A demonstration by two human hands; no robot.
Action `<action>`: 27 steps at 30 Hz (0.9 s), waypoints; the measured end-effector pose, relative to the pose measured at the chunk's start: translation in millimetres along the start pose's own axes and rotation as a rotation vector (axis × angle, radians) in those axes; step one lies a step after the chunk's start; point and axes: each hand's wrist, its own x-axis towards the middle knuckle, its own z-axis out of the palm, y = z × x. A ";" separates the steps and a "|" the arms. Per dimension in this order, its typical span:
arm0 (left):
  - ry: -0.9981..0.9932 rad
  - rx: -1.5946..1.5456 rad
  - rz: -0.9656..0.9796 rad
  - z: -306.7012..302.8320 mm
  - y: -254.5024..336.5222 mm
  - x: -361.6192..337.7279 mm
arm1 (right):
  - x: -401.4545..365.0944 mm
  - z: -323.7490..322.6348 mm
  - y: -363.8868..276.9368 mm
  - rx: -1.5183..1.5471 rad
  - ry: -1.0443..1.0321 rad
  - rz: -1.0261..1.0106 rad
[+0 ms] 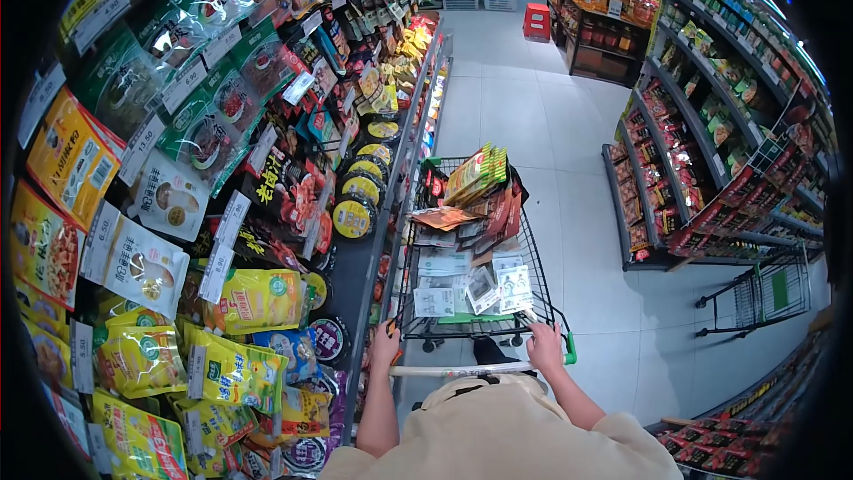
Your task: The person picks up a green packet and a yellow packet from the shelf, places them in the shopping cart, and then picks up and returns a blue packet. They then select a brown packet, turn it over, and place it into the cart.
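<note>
A wire shopping cart [471, 240] stands in front of me, its pale handle bar [462, 371] close to my body. My left hand [386, 344] is closed on the cart's frame at the left rear corner. At the right rear corner my right hand [545, 347] is closed on the frame, beside a green end piece [569, 348]. Inside the cart, yellow-green packets [477, 175] and brown-red packets [503, 219] lie in a heap toward the front. Nearer to me are several white and pale green packets [444, 264].
Shelves of hanging packets [209, 138] line the left side, close to the cart. On the right are a shelf unit [693, 124] and another cart [769, 293]. A red stool [537, 22] and bottle shelves [613, 0] stand farther down the tiled aisle [506, 98].
</note>
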 end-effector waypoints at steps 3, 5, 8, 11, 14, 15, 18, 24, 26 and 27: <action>-0.011 -0.060 0.026 0.6 -5.2 4.1 | 0.1 1.6 1.1 -0.019 0.001 -0.004; 0.057 -0.109 0.102 5.0 -12.0 6.8 | -0.7 4.1 4.6 -0.027 -0.020 0.005; -0.057 -0.009 0.012 -0.4 -13.3 11.9 | -0.2 5.5 4.4 -0.034 -0.044 0.010; 0.012 -0.022 -0.015 -1.3 -8.0 8.2 | 0.0 3.7 1.8 -0.024 -0.018 0.005; 0.005 -0.052 0.018 0.4 -13.9 11.8 | 1.2 2.5 -0.3 -0.032 -0.040 0.022; -0.009 -0.055 0.020 2.5 -16.7 13.0 | 1.4 2.9 0.2 -0.036 -0.037 0.012; -0.030 -0.104 0.065 6.7 -25.6 19.3 | 0.2 3.1 0.8 -0.030 -0.035 0.010; -0.094 -0.180 0.011 6.5 -31.7 22.3 | 0.0 0.1 -2.7 -0.025 -0.049 0.019; -0.100 -0.167 -0.011 5.2 -32.1 23.7 | 0.1 1.6 -1.7 -0.024 -0.041 0.021; -0.108 -0.153 -0.036 3.9 -31.8 23.2 | -0.5 2.1 -2.2 -0.025 -0.036 0.024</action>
